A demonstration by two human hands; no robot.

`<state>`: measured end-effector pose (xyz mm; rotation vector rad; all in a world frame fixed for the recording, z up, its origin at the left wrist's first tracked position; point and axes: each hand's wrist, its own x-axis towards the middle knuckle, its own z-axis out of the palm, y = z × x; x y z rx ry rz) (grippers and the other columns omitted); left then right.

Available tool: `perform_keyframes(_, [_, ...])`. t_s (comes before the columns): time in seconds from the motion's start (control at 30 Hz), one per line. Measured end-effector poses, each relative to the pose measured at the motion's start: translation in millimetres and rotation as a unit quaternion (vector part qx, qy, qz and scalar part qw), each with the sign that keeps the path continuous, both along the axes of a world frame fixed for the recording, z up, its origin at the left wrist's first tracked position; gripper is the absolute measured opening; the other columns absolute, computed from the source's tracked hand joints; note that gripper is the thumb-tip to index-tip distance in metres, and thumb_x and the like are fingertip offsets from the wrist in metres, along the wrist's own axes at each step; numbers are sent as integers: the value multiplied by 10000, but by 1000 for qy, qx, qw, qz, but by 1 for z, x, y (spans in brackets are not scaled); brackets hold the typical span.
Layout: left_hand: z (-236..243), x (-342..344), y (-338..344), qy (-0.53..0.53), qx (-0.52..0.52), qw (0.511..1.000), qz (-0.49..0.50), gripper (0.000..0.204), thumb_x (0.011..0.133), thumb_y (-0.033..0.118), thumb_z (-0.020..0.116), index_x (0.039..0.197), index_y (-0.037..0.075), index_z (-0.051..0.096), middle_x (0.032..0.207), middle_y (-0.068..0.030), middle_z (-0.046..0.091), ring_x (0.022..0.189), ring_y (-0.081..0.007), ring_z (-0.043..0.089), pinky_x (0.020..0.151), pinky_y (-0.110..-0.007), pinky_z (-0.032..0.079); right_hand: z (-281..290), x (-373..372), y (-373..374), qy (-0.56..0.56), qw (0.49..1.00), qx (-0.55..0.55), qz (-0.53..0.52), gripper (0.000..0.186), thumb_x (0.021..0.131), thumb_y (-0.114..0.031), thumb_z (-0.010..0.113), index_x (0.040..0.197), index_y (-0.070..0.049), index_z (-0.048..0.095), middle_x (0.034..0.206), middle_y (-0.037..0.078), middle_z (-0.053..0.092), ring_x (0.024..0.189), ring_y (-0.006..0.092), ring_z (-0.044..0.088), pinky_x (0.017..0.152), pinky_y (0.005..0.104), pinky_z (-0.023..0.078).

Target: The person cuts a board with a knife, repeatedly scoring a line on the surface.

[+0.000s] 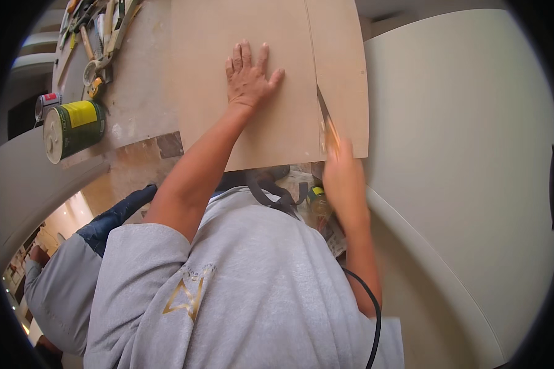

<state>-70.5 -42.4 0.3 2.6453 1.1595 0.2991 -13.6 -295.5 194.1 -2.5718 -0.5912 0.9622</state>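
Note:
A pale plywood board (268, 132) lies in front of me with a thin dark line running lengthwise near its right side. My left hand (247, 77) rests flat on the board, left of that line, its fingers spread. My right hand (343, 172) is closed around the orange-brown handle of a cutting tool (324, 107). The tool's dark, narrow, tapering blade meets the line and points away from me. Motion blurs the hand and handle, so I cannot tell whether it is a saw or a knife.
At the far left lie several hand tools (101, 37), with a green and yellow can (74, 129) and a smaller can (47, 106) nearer. A large pale curved panel (461, 135) stands to the right. Another person (71, 289) is at the lower left. A black cable (373, 307) hangs beside my right arm.

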Motion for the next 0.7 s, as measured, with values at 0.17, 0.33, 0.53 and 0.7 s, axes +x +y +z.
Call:
perform_keyframes(0.17, [9,10,-4,-5,-20,1000,-8,827,999,699,503,1680,246,381,1772,-216,204,1654,-371,134,1322,-531,78,30,-54,-73,-2,999,-16,-44,300,1086,-195,517,1344,-44,497,1013,349,713,955,567,682,800,656,517])
perform_keyframes(0.33, [11,17,-4,17,19,1000,-10,829,997,706,500,1679,248,383,1773,-211,207,1655,-366,136,1321,-533,89,-65,43,48,-85,996,5,27,262,1101,-258,496,1246,-42,528,991,353,715,957,563,688,829,634,546])
perform_keyframes(0.53, [1,-1,0,3,-1,1000,7,826,996,698,514,1674,245,389,1767,-216,217,1654,-368,137,1317,-547,96,-21,18,22,-13,999,-9,40,300,1091,-230,502,1311,-26,502,1018,349,716,964,554,692,810,629,544])
perform_keyframes(0.7, [6,9,-2,-23,-4,1000,-10,824,996,690,521,1674,241,389,1765,-218,219,1652,-381,138,1317,-550,97,17,-61,-91,-8,999,33,-36,324,1075,-183,539,1365,-47,491,1023,344,714,927,564,681,786,661,514])
